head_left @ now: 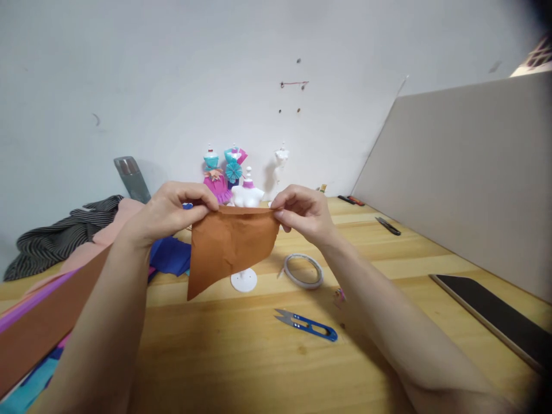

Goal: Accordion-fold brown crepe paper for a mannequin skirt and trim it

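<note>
Between both hands hangs a piece of brown crepe paper (pixel 235 241), its top edge folded over in a narrow strip. My left hand (pixel 181 207) pinches the upper left corner, and my right hand (pixel 304 213) pinches the upper right corner. The sheet's lower edge slopes down to a long point at left. Just behind it stands a small white mannequin (pixel 248 195) with a magenta band at its neck; the paper hides its lower body, while its round white base (pixel 244 280) shows below.
Blue thread snips (pixel 308 325) and a roll of double-sided tape (pixel 303 271) lie on the wooden table. Dressed mannequins (pixel 215 178) and a bare one (pixel 282 158) stand by the wall. Coloured paper (pixel 47 322) lies at left, a phone (pixel 491 316) at right, a cutter (pixel 388 226) farther back.
</note>
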`<state>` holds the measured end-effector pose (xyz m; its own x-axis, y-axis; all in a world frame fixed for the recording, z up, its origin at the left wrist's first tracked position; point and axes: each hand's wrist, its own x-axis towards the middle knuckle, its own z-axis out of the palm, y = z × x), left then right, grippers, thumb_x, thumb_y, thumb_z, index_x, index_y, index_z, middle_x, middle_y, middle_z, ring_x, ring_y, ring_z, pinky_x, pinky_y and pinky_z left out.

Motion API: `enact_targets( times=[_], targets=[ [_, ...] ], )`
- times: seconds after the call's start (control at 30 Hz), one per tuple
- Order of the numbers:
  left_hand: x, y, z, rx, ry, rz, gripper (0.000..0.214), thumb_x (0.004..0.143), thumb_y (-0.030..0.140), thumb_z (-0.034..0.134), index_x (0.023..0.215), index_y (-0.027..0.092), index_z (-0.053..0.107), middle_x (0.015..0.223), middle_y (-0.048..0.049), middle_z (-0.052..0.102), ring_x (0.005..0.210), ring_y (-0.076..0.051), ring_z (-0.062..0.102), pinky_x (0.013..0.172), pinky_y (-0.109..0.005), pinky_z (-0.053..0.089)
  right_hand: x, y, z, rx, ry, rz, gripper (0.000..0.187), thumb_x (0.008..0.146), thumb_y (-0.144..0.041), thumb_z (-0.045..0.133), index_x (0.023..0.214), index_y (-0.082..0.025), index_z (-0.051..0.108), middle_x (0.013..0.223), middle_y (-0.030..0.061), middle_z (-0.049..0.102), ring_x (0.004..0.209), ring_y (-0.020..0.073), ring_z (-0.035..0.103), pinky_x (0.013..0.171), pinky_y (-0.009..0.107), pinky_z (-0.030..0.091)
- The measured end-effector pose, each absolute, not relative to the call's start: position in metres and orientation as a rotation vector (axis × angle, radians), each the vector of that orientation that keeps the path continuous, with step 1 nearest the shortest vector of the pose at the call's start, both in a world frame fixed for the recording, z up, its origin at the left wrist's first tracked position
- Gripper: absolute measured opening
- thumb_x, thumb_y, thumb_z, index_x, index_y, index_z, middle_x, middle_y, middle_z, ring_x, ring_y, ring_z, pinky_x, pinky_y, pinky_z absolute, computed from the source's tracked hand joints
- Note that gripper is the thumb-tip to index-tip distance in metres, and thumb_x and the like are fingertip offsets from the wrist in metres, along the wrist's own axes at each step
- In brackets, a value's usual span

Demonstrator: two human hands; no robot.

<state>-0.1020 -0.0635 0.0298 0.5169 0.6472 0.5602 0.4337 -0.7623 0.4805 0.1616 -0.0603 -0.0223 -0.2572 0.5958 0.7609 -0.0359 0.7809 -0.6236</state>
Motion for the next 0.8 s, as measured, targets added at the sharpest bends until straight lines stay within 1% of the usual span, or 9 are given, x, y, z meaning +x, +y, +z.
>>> enact_targets(
  times=[0.1,0.23,0.4,0.53,0.67,0.8],
  targets=[
    [-0.1029,-0.0641,0.0302,2.437,0.862,1.167,0.010,0.071,0.017,0.058,0.071,0.020,0.068,0.075,-0.0006,0.069,0.073,-0.014,0.062,0.066,-0.023,0.048,0.1624,-0.0616,-0.0214,-0.400,-1.713,0.695,0.005,0.072,-0.014,0.065,0.075,-0.016,0.062,0.057,-0.0054,0.055,0.038,0.0044,0.049,0.034,0.017,0.036],
    [-0.1017,-0.0659,0.0306,2.394,0.824,1.287,0.009,0.071,0.016,0.061,0.069,0.022,0.068,0.078,-0.0009,0.070,0.076,-0.016,0.062,0.068,-0.026,0.049,0.1622,-0.0637,-0.0198,-0.351,-1.698,0.736,0.005,0.075,-0.016,0.067,0.074,-0.017,0.062,0.056,-0.0054,0.055,0.037,0.0044,0.050,0.035,0.017,0.039],
    [-0.0999,-0.0641,0.0294,2.450,0.863,1.278,0.010,0.071,0.016,0.059,0.068,0.019,0.068,0.076,-0.0015,0.070,0.075,-0.015,0.064,0.070,-0.024,0.049,0.1604,-0.0642,-0.0201,-0.378,-1.699,0.741,0.006,0.075,-0.017,0.068,0.075,-0.016,0.062,0.062,-0.0038,0.057,0.043,0.0057,0.054,0.038,0.017,0.044],
    [-0.1003,-0.0629,0.0285,2.453,0.938,1.274,0.010,0.071,0.016,0.058,0.071,0.017,0.068,0.078,-0.0019,0.071,0.076,-0.014,0.064,0.069,-0.022,0.048,0.1610,-0.0619,-0.0213,-0.375,-1.676,0.744,0.009,0.073,-0.018,0.069,0.073,-0.017,0.059,0.060,-0.0044,0.056,0.042,0.0055,0.052,0.037,0.017,0.042],
    [-0.1016,-0.0635,0.0290,2.440,0.915,1.278,0.010,0.072,0.016,0.059,0.070,0.019,0.068,0.077,-0.0013,0.070,0.075,-0.013,0.063,0.069,-0.021,0.048,0.1635,-0.0594,-0.0223,-0.363,-1.662,0.744,0.010,0.073,-0.018,0.069,0.074,-0.017,0.059,0.059,-0.0046,0.057,0.041,0.0056,0.053,0.037,0.017,0.041],
    [-0.1016,-0.0640,0.0292,2.412,0.884,1.283,0.010,0.070,0.015,0.059,0.069,0.019,0.068,0.076,-0.0012,0.070,0.073,-0.012,0.061,0.066,-0.021,0.047,0.1647,-0.0586,-0.0222,-0.375,-1.674,0.747,0.012,0.074,-0.022,0.070,0.074,-0.017,0.059,0.060,-0.0035,0.059,0.042,0.0071,0.055,0.038,0.019,0.043]
  ],
)
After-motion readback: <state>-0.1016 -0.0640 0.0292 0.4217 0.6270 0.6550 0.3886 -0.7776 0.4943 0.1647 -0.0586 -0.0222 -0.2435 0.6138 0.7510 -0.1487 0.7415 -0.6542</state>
